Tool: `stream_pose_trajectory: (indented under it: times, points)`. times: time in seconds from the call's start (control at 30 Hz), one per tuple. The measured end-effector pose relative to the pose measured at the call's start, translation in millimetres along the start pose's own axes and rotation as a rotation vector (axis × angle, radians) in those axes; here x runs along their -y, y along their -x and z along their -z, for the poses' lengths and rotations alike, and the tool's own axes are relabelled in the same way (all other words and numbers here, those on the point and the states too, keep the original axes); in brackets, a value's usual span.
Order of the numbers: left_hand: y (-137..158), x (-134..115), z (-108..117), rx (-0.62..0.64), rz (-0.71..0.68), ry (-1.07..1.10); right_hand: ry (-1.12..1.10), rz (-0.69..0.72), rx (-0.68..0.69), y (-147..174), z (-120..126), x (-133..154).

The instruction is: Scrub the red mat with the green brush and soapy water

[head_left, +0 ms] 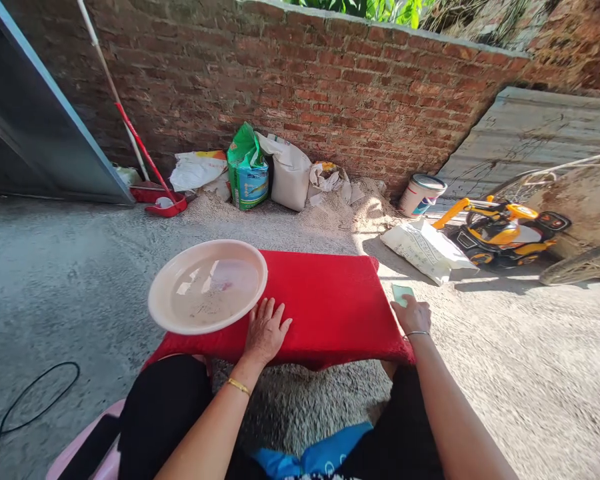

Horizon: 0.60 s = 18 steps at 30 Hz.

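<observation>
cropped blue fabric (336, 451), left hand (267, 331) splayed empty, right grip (415, 315) clasping half-hidden green piece (401, 293)

A basin (161, 297) sits left on the tabletop (325, 300) — behind, sacks (290, 177) stand before a wall (330, 87) — a toy excavator (517, 232) farther right.

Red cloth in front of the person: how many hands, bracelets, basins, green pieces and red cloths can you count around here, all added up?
Hands: 2 (left hand, right hand)
Bracelets: 2 (gold bracelet, silver bracelet)
Basins: 1 (pale pink basin)
Green pieces: 1 (pale green piece)
Red cloths: 1 (red cloth)
Total: 7
</observation>
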<state>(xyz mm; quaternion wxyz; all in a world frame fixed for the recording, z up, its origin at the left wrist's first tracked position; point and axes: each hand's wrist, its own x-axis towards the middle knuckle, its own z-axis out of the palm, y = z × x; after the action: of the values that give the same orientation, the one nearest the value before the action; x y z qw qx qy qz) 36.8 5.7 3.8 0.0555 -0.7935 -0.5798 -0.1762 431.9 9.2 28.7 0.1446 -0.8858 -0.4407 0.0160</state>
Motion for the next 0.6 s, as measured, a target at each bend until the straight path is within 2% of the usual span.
stream_pose_trajectory:
  times: [0.07,0.13,0.2,0.3,0.37,0.43,0.5,0.6]
  points:
    - [0,0,0,-0.007,0.002,0.002,-0.009,-0.033,-0.029,-1,3,-5]
    - [1,1,0,-0.006,0.001,-0.003,-0.047,0.052,-0.029,5,0,13]
    - [2,2,0,-0.001,-0.004,-0.015,-0.105,0.195,-0.005,20,-10,52]
    - [2,3,-1,0.005,-0.013,-0.032,-0.188,0.428,0.075,49,-27,129]
    - [2,4,0,0.009,-0.02,-0.039,-0.213,0.558,0.15,68,-37,178]
    - [2,4,0,0.015,-0.026,-0.04,-0.216,0.653,0.212,81,-45,214]
    - [2,3,1,0.019,-0.027,-0.039,-0.199,0.702,0.252,83,-50,233]
    - [1,2,0,0.023,-0.017,-0.024,-0.159,0.683,0.27,67,-51,226]
